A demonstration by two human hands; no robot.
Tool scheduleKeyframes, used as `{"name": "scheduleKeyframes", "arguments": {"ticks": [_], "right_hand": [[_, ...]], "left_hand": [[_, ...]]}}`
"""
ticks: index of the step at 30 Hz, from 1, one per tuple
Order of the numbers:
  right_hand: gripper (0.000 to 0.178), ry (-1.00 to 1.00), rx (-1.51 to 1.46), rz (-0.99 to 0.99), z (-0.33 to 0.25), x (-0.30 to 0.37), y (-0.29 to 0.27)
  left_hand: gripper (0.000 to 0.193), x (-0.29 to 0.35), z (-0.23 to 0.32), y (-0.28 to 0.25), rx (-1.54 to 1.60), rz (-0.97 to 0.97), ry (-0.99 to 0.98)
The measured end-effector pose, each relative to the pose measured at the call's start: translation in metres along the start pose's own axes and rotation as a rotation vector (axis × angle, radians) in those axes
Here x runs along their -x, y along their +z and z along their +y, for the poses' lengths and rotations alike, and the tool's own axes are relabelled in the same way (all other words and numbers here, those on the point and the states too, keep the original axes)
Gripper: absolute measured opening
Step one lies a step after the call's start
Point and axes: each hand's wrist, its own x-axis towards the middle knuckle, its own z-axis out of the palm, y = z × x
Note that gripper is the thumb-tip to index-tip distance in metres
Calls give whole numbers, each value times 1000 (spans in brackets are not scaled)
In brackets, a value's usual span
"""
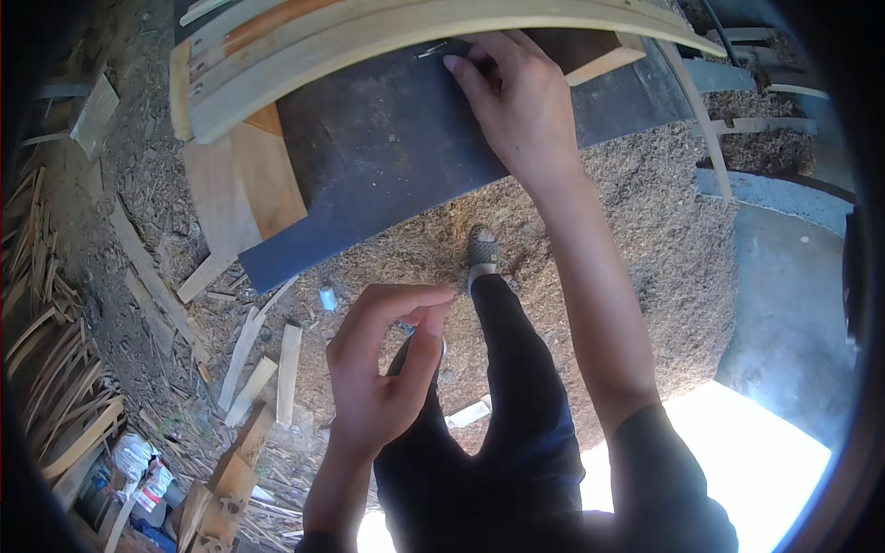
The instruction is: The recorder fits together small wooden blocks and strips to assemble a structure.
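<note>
My right hand (527, 106) reaches over a dark board-like tabletop (387, 138), its fingertips partly hidden by a curved wooden slat (369, 51). Thumb and forefinger look apart, and I see nothing between them. Just left of the thumb lie a few thin metal nails (431, 50) on the dark surface. Lower down, in front of my legs, my left hand (383, 355) is raised with thumb and forefinger brought together. Whatever that pinch holds, if anything, is too small to make out.
Pale wooden blocks (244, 184) stand at the tabletop's left end, joined to the slats. Wood shavings (636, 230) cover the ground beneath. Loose offcuts (249, 392) and piled strips (69, 387) lie to the left. A grey concrete strip (784, 295) runs at right.
</note>
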Motion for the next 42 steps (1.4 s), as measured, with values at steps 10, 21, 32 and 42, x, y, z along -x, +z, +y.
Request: {"name": "scheduleKeyframes", "arguments": {"ticks": [10, 21, 32, 42], "right_hand": [[28, 156, 22, -206, 1, -7, -6], [36, 70, 59, -213, 17, 3, -10], [10, 330, -410, -168, -53, 59, -63], [21, 289, -614, -168, -141, 28, -75]], "left_hand": [[20, -5, 37, -38, -214, 330, 219], [31, -23, 45, -53, -253, 591, 152], [120, -70, -3, -77, -367, 273, 163], [109, -83, -9, -72, -383, 290, 273]]}}
